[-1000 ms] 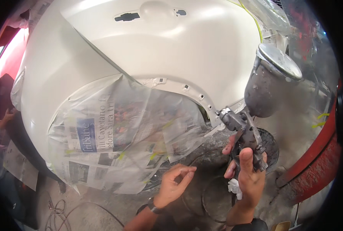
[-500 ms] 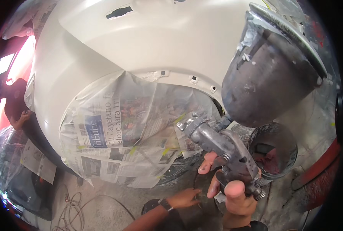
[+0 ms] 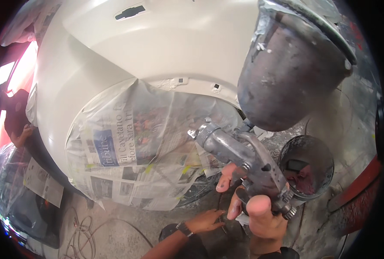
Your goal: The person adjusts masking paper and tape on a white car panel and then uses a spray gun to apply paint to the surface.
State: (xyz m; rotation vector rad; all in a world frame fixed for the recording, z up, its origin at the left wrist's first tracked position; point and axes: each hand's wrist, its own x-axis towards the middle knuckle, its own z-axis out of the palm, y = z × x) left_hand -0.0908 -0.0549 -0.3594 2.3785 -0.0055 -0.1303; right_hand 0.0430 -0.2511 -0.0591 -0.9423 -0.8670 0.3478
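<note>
My right hand [image 3: 261, 218] is wrapped round the handle of a worn metal spray gun [image 3: 231, 149], with fingers at its trigger side. A large grey paint cup [image 3: 293, 77], crusted with pale paint round its lid, sits on top of the gun. The nozzle points left towards a cream-white car body panel [image 3: 157, 47]. Below the panel, newspaper and clear plastic masking [image 3: 123, 146] cover the rounded wheel opening. Low in the middle, my left hand [image 3: 203, 221] rests near my knee, fingers stretched out. A thin dark line runs by its fingertips; whether they touch it is unclear.
A dark bucket [image 3: 306, 166] with a reddish cloth inside stands on the floor at right, near a red curved metal part [image 3: 358, 185]. A coiled hose [image 3: 82, 237] lies at lower left. Another person's hand [image 3: 23, 136] shows at far left, above a plastic-wrapped dark car part [image 3: 23, 190].
The spray gun and its cup have shifted slightly left and up in my right hand. My left hand has stayed nearly in place. The view has moved only a little.
</note>
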